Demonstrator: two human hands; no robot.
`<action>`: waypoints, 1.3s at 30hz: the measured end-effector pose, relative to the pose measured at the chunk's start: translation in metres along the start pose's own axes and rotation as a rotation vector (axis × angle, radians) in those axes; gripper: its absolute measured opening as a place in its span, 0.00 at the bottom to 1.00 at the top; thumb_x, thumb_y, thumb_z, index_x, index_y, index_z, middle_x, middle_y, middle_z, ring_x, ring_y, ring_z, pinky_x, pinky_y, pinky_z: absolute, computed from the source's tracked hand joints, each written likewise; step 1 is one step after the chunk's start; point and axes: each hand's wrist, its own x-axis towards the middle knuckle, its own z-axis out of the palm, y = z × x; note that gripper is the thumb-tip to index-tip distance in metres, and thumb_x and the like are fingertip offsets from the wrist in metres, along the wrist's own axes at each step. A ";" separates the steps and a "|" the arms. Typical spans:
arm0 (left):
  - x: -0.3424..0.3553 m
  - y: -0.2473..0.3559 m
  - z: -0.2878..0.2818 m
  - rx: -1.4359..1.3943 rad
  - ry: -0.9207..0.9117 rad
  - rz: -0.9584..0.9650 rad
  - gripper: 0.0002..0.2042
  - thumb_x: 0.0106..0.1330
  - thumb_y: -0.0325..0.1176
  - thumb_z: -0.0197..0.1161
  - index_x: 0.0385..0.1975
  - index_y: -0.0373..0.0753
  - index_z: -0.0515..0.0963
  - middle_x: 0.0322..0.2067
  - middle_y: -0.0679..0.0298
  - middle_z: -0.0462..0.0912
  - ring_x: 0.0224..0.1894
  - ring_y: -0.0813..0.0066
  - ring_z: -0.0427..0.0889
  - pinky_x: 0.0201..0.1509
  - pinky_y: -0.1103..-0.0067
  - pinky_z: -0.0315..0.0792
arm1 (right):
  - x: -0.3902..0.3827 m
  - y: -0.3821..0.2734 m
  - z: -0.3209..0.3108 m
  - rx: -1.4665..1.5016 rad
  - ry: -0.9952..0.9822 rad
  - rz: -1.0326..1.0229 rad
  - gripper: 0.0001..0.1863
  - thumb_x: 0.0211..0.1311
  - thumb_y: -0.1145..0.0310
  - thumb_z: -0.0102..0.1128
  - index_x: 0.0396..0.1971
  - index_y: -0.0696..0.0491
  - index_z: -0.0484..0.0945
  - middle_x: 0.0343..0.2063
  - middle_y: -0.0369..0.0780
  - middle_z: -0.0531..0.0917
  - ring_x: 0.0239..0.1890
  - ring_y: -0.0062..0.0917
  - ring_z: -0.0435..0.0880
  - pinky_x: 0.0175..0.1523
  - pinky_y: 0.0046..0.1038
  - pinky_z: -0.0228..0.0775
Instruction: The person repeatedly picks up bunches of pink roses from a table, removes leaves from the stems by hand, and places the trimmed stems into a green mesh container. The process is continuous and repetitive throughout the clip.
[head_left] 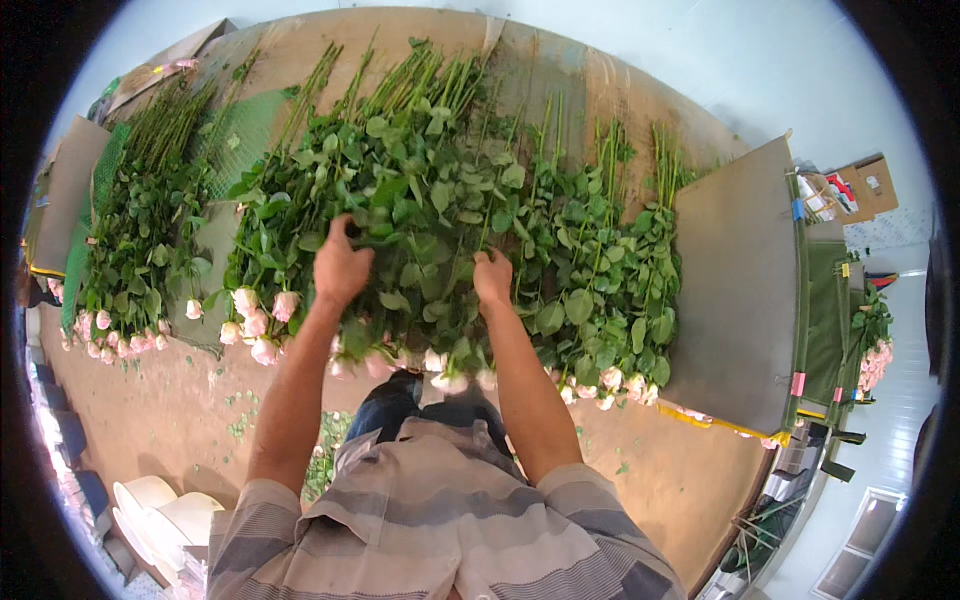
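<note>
Pale blue walling (pixel 800 80) borders a brown worktable (pixel 620 95) with a grey panel (pixel 735 300) at its right. Beyond, a cardboard box (pixel 873 187) bears a mark too small to read. Long-stemmed pale pink roses (pixel 430 170) lie heaped across the table, leaves dense and green, blooms toward the person. Amid the middle heap, the left hand (pixel 343 268) is half curled, thumb apart; the right hand (pixel 492 277) has fingertips bunched at the foliage; whether either pinches a stem I cannot tell
</note>
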 end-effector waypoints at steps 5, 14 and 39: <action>0.008 -0.009 -0.007 0.105 -0.017 -0.082 0.30 0.51 0.32 0.59 0.58 0.43 0.64 0.39 0.44 0.81 0.43 0.42 0.78 0.47 0.59 0.72 | -0.015 0.014 0.013 -0.310 0.199 -0.125 0.41 0.62 0.50 0.57 0.67 0.54 0.50 0.62 0.51 0.62 0.61 0.48 0.65 0.63 0.51 0.65; -0.046 0.055 -0.001 -0.042 0.178 0.526 0.20 0.59 0.27 0.59 0.53 0.37 0.70 0.40 0.54 0.79 0.41 0.51 0.77 0.47 0.63 0.72 | -0.017 -0.006 -0.006 -0.162 0.121 -0.183 0.39 0.58 0.64 0.64 0.66 0.57 0.55 0.58 0.55 0.68 0.57 0.45 0.72 0.60 0.46 0.68; -0.093 0.042 0.105 0.075 -0.374 0.010 0.24 0.59 0.36 0.50 0.56 0.33 0.68 0.35 0.41 0.80 0.39 0.41 0.79 0.47 0.56 0.71 | 0.024 -0.013 -0.013 -0.500 0.191 -0.226 0.22 0.71 0.65 0.45 0.61 0.59 0.64 0.50 0.52 0.75 0.48 0.47 0.76 0.52 0.50 0.73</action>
